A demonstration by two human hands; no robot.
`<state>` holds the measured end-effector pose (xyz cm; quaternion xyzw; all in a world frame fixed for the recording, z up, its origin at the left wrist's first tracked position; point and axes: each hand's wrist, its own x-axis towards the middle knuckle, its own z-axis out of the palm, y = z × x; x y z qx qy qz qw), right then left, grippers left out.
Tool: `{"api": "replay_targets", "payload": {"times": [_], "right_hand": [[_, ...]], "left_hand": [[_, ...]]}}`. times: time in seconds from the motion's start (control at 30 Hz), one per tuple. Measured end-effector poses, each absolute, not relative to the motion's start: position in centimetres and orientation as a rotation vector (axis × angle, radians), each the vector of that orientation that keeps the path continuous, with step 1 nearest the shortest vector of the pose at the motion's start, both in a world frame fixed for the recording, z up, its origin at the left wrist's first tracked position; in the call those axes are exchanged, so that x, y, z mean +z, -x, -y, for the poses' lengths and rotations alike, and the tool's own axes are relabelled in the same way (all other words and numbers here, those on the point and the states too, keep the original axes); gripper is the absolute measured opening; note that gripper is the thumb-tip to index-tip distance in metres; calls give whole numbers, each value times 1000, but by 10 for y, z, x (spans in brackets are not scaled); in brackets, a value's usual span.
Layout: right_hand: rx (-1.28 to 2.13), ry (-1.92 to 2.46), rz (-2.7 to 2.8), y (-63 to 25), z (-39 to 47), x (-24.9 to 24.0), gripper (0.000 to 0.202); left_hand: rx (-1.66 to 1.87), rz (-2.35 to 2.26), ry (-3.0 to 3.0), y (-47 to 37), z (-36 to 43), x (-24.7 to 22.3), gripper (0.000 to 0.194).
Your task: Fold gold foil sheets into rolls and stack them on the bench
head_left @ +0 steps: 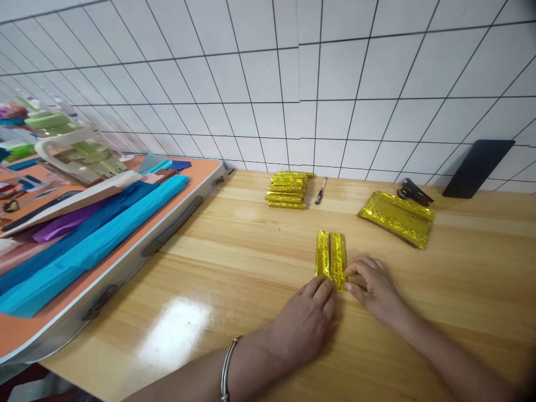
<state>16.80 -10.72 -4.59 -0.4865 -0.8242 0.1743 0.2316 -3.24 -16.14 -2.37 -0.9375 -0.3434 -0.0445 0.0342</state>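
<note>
A piece of gold foil paper lies on the table in front of me, its two long sides folded inward with a narrow dark gap between them. My left hand, a silver bangle on its wrist, has its curled fingers pressed on the near left end of the paper. With thumb and index finger, my right hand pinches the right edge near the bottom. Both hands hide part of the near end. Further back lie a stack of flat gold foil sheets and a pile of narrow gold foil rolls.
A pen lies beside the rolls. Behind the flat sheets are a black clip and a dark panel leaning on the tiled wall. At left, an orange-topped table carries blue paper rolls and a clear jug.
</note>
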Motion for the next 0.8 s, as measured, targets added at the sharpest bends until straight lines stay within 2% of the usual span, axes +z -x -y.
{"api": "replay_targets", "payload": {"times": [0.2,0.37,0.6,0.8], "right_hand": [[416,1293,2291,-167,111,-47,11],[103,1216,2380,-158,128,-41,20],[-262,1162,2622,-143,157,-46,36],[-293,1140,2701,-150,161,-43,40]], "left_hand": [[-160,1065,2856,30,163,-20,35],[-234,1076,2854,30,166,-21,28],[-266,1066,2888,34,165,-25,36],[-352,1070,2910,49,171,-39,45]]}}
